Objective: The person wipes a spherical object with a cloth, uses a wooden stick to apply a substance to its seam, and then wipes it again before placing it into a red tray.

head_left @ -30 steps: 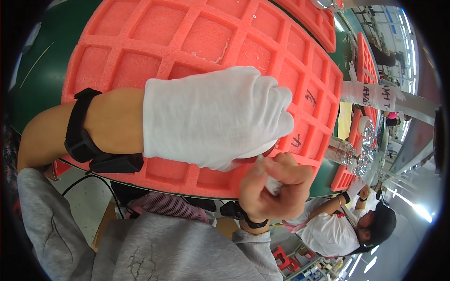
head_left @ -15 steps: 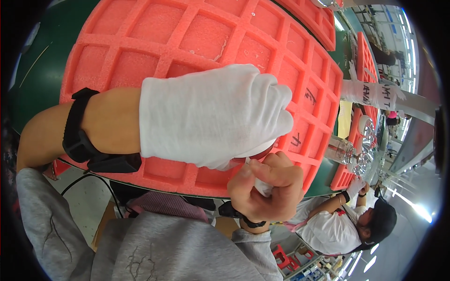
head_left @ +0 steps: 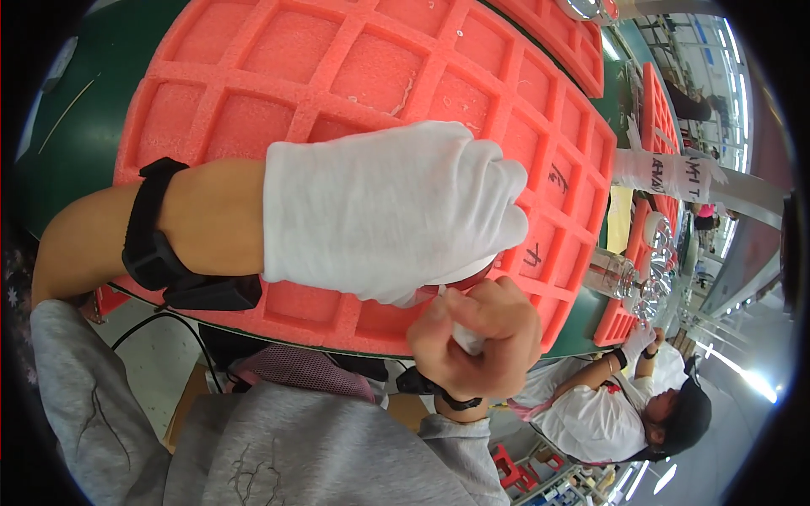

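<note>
Green tabletop [head_left: 72, 118], pink foam tray [head_left: 375, 72] on top; round-edged piece [head_left: 468, 271] over the tray's near right part, both hands at it.
Piece mostly hidden, just a pale rim and some dark red showing. Left hand [head_left: 396, 211], white glove, back up, fingers curled over the piece; fingertips out of sight, can't tell how firm the grip is. Right hand [head_left: 481, 337], bare, at the tray's near edge: fingers closed around a white wad [head_left: 467, 339], thumb and forefinger pinched together by the rim. Right of the tray: clear parts [head_left: 654, 291], yellow sheet [head_left: 619, 219], tape-wrapped post [head_left: 662, 173]. Second foam tray [head_left: 578, 42] beyond its far right side. Co-worker [head_left: 595, 422] in white shirt and dark cap past its near right corner.
</note>
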Available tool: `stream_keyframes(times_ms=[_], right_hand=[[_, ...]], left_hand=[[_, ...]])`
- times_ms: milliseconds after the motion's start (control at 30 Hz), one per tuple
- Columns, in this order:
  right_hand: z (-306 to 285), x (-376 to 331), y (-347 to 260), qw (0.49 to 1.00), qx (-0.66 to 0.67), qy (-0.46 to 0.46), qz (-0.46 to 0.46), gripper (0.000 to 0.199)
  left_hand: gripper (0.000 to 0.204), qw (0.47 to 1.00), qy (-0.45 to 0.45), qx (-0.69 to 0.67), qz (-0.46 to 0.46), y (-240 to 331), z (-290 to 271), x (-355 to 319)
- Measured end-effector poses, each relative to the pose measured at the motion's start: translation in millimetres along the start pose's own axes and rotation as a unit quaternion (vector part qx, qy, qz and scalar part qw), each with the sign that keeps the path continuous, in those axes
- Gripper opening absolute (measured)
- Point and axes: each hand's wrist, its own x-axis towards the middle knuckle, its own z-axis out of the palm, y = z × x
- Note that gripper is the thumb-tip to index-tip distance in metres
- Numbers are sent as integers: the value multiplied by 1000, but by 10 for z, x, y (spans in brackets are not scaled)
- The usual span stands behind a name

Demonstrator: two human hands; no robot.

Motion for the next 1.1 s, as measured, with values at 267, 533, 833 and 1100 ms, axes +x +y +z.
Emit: stream_keyframes(times_ms=[267, 533, 833, 1100], right_hand=[[-94, 90, 11, 973, 8, 64, 223, 8], [-134, 128, 47, 983, 88, 37, 157, 9], [-157, 105, -16, 998, 17, -56, 18, 27], [-122, 135, -38, 998, -17, -59, -8, 27]], left_hand=[[50, 997, -54, 43, -30, 80, -165, 50], [59, 999, 5, 7, -38, 50, -152, 33], [58, 997, 44, -54, -25, -6, -44, 40], [54, 997, 24, -60, -38, -34, -76, 32]])
